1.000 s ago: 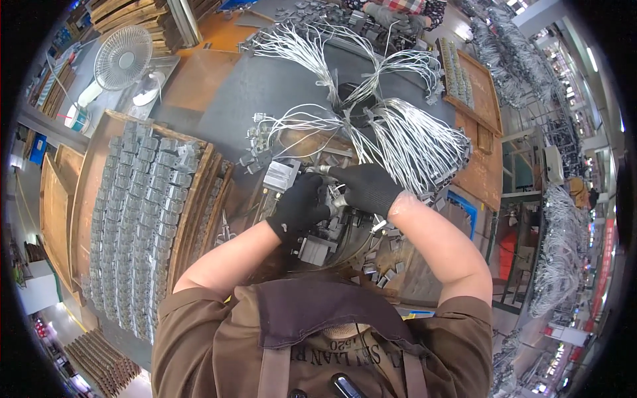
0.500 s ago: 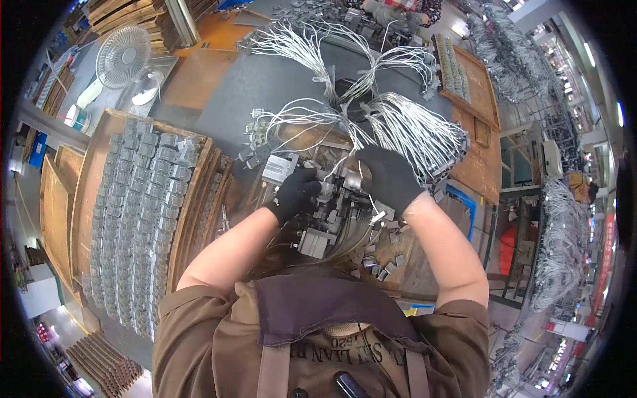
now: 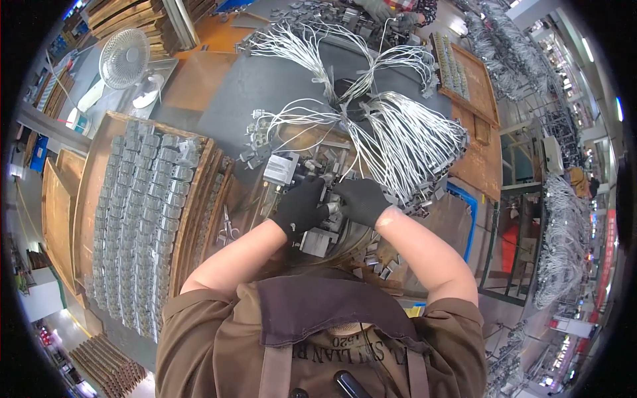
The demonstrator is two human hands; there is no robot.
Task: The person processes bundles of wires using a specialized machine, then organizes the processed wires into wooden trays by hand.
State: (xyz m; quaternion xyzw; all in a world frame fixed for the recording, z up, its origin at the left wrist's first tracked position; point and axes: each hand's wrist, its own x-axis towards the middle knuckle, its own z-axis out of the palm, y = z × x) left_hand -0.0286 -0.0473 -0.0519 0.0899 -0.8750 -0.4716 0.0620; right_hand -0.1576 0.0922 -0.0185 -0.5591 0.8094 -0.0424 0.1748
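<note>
Both my hands wear dark gloves with pale fingertips and meet over a metal fixture [image 3: 324, 229] on the bench. My left hand [image 3: 298, 205] is closed at the fixture's left side, its thumb tip pointing to the right. My right hand [image 3: 361, 202] is closed close by, fingers bent inward; what either hand pinches is hidden by the gloves. A thin white cable [image 3: 350, 169] runs down to just above my right fingers. Beyond them fans a large bundle of white cables [image 3: 415, 149] with small metal connectors at its ends. A grey metal block [image 3: 280, 168] sits left of the fixture.
Trays of grey metal housings [image 3: 139, 219] are stacked at left, with scissors [image 3: 227, 225] beside them. Loose metal pieces [image 3: 381, 268] lie right of the fixture. More cable bundles [image 3: 292, 50] spread farther back. A fan [image 3: 124, 58] stands far left; a co-worker's gloved hand [image 3: 375, 8] is across the bench.
My right hand has moved left and down from the cable bundle to the fixture. My left hand has shifted slightly right and down, and the two hands are now closer together.
</note>
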